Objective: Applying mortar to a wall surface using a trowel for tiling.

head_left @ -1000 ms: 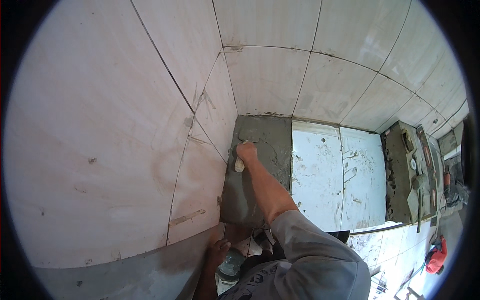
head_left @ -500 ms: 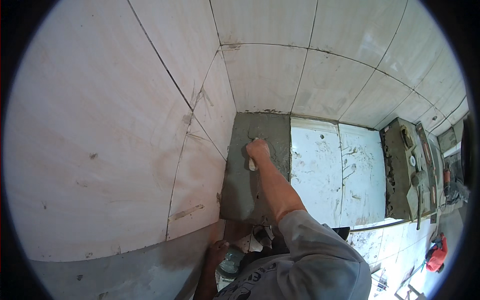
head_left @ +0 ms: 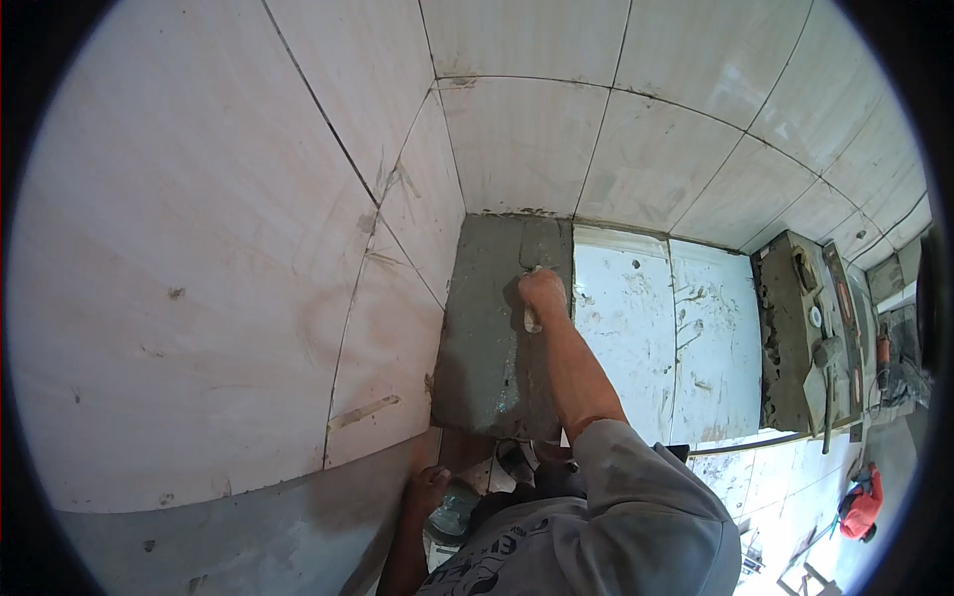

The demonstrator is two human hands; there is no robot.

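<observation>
My right hand (head_left: 542, 293) grips the pale handle of a trowel (head_left: 529, 320), its blade on the wet grey mortar (head_left: 477, 368) in the corner beside two white tiles (head_left: 621, 338). My left hand (head_left: 429, 487) is low by the left wall, fingers curled, beside a dull grey-green bucket (head_left: 452, 517); whether it holds something I cannot make out.
Tiled walls (head_left: 517, 149) enclose the corner. On the right, a mortar-covered ledge (head_left: 780, 328) carries a mallet (head_left: 827, 353) and other tools, with a power tool (head_left: 882, 353) beyond. A person in red (head_left: 860, 507) is at the far lower right.
My right hand with the trowel has moved rightward across the mortar, toward the edge of the white tiles. My left hand stays low by the bucket. The view has shifted slightly.
</observation>
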